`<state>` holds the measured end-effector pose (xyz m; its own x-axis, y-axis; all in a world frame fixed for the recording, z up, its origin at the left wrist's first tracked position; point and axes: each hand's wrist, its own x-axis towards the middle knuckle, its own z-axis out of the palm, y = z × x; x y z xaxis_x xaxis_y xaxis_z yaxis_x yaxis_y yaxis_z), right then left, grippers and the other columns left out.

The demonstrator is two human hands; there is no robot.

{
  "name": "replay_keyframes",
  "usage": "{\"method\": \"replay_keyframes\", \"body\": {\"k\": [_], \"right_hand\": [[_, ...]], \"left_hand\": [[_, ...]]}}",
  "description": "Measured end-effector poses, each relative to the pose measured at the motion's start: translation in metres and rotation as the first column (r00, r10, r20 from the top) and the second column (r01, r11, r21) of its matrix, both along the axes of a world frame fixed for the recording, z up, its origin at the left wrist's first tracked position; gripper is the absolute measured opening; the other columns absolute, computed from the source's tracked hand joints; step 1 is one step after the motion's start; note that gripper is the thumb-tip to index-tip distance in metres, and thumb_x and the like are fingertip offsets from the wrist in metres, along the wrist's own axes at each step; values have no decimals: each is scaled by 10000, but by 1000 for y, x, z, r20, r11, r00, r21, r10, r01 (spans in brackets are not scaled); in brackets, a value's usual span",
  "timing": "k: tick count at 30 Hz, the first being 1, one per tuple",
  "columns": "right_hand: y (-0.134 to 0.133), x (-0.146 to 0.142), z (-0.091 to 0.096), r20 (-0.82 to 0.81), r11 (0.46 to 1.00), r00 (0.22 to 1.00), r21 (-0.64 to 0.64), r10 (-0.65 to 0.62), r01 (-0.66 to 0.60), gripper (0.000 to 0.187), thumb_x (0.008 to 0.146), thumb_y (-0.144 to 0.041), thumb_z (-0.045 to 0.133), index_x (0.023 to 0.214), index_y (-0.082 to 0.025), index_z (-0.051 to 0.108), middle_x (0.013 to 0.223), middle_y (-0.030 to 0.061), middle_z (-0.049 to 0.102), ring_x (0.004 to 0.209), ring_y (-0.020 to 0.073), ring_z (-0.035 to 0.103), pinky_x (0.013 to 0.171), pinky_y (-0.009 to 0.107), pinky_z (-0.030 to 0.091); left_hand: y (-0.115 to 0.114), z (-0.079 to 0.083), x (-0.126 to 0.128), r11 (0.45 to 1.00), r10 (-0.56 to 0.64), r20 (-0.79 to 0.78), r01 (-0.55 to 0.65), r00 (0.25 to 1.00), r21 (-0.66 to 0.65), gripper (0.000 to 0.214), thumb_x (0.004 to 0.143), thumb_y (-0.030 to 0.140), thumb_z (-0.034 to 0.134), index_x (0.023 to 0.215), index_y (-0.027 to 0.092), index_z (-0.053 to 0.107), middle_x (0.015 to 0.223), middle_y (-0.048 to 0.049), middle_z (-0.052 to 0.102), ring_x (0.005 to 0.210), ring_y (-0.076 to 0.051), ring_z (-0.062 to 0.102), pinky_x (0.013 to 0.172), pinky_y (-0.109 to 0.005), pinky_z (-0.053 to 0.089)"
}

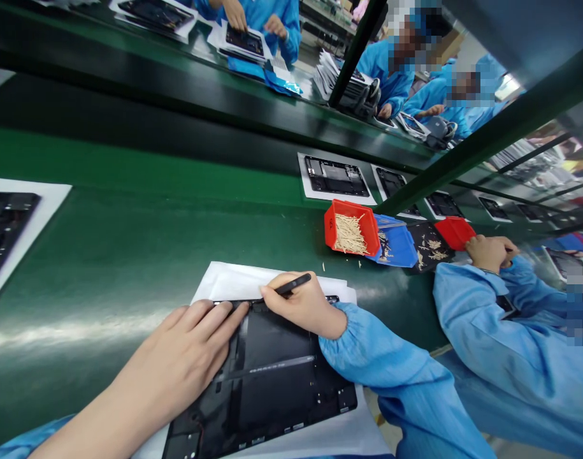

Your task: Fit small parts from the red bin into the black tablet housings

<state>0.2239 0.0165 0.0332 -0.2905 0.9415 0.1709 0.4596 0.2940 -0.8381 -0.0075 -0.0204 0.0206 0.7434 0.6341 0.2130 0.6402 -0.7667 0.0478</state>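
Observation:
A black tablet housing (276, 382) with its inside facing up lies tilted on white paper (339, 440) in front of me. My left hand (190, 347) rests flat over its left part, fingers stretched out and fingertips at the far edge. My right hand (305, 306) is closed round a slim black pen-like tool (294, 284), held like a pen above the same far edge. The tool's tip is hidden by my fingers, so I cannot tell whether it touches the housing.
A red bin (330, 229) of pale thin strips stands beyond my right hand, beside a blue bin (401, 245) and a black tray (427, 245). A co-worker's sleeve (482, 319) is close on the right. More housings (336, 177) line the green bench (176, 229); a green post (463, 153) slants across.

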Motion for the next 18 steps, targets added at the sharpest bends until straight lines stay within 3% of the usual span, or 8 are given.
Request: {"method": "replay_keyframes", "body": {"k": [5,10,18], "right_hand": [[-4,-1,-1,-62,996,998,-86,5,-11,269,926,-347,611,736,-182,707,720,28,700,648,145,623,591,247,490],[-5,-4,0,-119,993,993,-119,8,-22,179,902,-271,597,833,-183,736,834,29,742,752,154,675,661,243,526],[-2,-2,-5,-144,989,989,-147,-20,-2,186,898,-250,568,808,-176,712,822,25,730,730,145,664,620,231,507]], "left_hand": [[1,-1,-2,1000,-7,-5,7,1000,-7,495,953,193,507,1440,108,491,1099,-116,664,941,-276,523,794,-423,394],[1,-4,-3,999,13,-7,-13,1000,-32,480,972,229,480,1445,153,503,1126,-116,676,950,-276,550,808,-423,425],[0,-5,-4,999,13,-7,-13,1000,-34,509,967,223,484,1470,149,474,1180,-141,673,988,-301,584,799,-437,452]]}}
